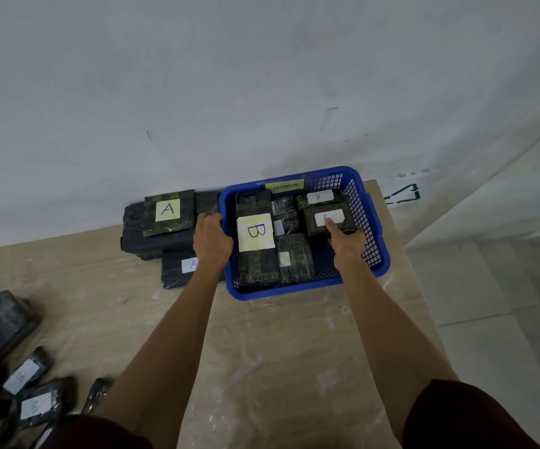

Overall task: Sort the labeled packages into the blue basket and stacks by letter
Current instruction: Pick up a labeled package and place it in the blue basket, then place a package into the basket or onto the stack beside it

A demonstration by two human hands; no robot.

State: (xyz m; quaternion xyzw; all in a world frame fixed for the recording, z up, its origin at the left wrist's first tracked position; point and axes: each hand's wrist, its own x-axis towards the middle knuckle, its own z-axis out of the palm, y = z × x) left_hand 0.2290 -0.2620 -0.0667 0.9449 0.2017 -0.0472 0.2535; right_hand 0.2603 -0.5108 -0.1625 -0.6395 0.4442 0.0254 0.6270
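We look down on a beige, marble-patterned tabletop (262,351) pushed against a pale wall (262,76), with a light tiled floor (489,286) off to the right. Our two hands are apart, one at each side of the blue basket (278,293), which sits at the table's far right by the wall. Our right hand (348,243) reaches inside and holds the small B package (335,214) in the basket's far right part, one digit laid up onto its white label and the others curled at its near edge. Our left hand (211,236) is at the basket's left rim with fingers curled over; we cannot tell whether they clasp the rim or the dark package (207,202) just outside it. Dark red sleeves (456,416) cover our upper arms. Just beyond the held package lies another B package (318,197), and along the basket's left side lies a long package with a big B label (255,234). Between them are more dark wrapped packages (294,257). A yellow ABNORMAL tag (284,186) is fixed to the far wall of the basket. Left of the basket, touching the wall, stands the A stack (168,210), and a further A package (181,267) lies just in front of it. Well apart, at the near left edge, loose labeled packages (32,406) lie scattered.
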